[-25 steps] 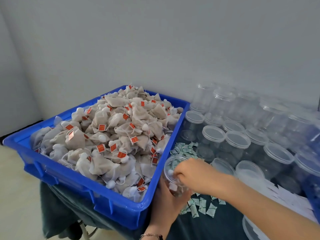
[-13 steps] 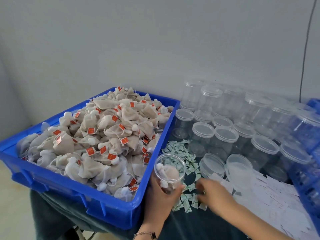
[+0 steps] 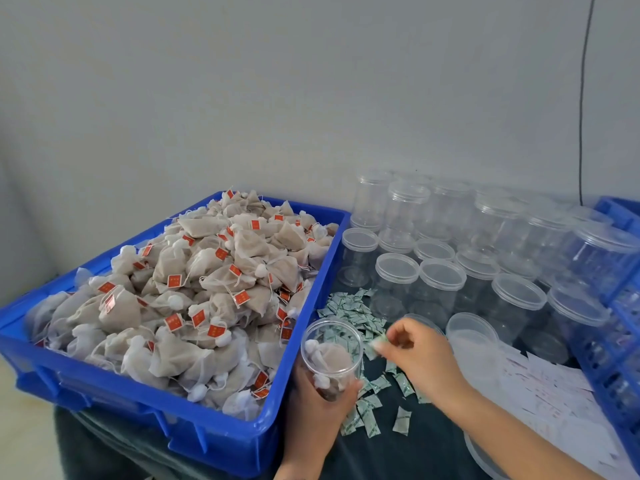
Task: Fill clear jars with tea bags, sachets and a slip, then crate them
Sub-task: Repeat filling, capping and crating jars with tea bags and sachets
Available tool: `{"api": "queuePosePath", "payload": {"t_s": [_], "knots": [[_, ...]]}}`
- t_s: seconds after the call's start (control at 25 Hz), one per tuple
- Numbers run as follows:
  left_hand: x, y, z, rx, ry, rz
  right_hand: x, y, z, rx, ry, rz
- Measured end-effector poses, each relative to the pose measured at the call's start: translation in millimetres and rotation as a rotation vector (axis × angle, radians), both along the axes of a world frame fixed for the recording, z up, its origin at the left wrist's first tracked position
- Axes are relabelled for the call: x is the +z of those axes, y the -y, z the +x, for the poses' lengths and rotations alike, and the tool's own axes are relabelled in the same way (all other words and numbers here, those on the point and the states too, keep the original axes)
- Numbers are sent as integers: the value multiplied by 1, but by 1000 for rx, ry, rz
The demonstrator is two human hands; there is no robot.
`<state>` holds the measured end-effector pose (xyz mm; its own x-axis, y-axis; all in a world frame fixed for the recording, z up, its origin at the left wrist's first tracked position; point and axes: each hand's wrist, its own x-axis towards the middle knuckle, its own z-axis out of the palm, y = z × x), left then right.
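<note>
Landmark: the open jar [image 3: 330, 355].

Left of jar: blue bin [image 3: 104, 400] on the desk [image 3: 408, 455], heaped with tea bags [image 3: 207, 292]. Too many to count, well over fifty, many buried.

Jar: 1, lidless, upright, touching the bin's right wall. Left hand [image 3: 317, 407] wraps its lower half from below, fingers curled round it. Inside, about three tea bags show through the wall; the exact number cannot be told.

Right of jar: right hand [image 3: 419, 355], thumb and forefinger pinching 1 sachet [image 3: 377, 342] just beside the jar mouth, other fingers loosely curled. Sachet pile [image 3: 356, 317] spreads behind and in front of the jar; dozens, not countable.

Further right: 1 loose lid [image 3: 472, 332] lying flat. Behind it, empty jars [image 3: 443, 282] with lids on, roughly twenty visible, the back rows blurring together. Paper slips [image 3: 540, 386] spread in a loose layer, count not readable. At the far right edge, part of a crate [image 3: 620, 327], contents unclear.

Risks, judged:
- The sachet is small and held by its edge; released short of the mouth, it would fall back into the pile.
- The pinch may carry two sachets stuck together; cannot tell from here.
- The jar is gripped low, so a nudge at the rim could tip it and spill bags.
- The right forearm lies over the slips; dragging it back could scatter them.
</note>
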<state>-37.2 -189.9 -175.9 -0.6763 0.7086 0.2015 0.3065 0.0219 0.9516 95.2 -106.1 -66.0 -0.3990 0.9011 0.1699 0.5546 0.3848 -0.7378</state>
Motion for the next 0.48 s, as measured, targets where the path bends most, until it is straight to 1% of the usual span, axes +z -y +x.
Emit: {"api": "queuePosePath", "payload": {"t_s": [0.08,0.12,0.16,0.24,0.32,0.4,0.48], "knots": [[-2,-1,-1,3,-13,2,18,9,-14,-1,-277,-193],[-3,-2,0,3,-17,11,21,14,-20,7,-350,-271],[-3,-2,0,4,-20,23,23,18,-24,18,-368,-309],[-1,-2,0,2,-20,41,25,22,-31,55,-306,-328],[-1,-2,0,-9,2,43,24,25,-29,28,-255,-305],[0,-1,0,-12,14,38,24,25,-12,-22,-251,-292],[2,-2,-1,-15,10,24,22,23,18,-49,-189,-306]]}}
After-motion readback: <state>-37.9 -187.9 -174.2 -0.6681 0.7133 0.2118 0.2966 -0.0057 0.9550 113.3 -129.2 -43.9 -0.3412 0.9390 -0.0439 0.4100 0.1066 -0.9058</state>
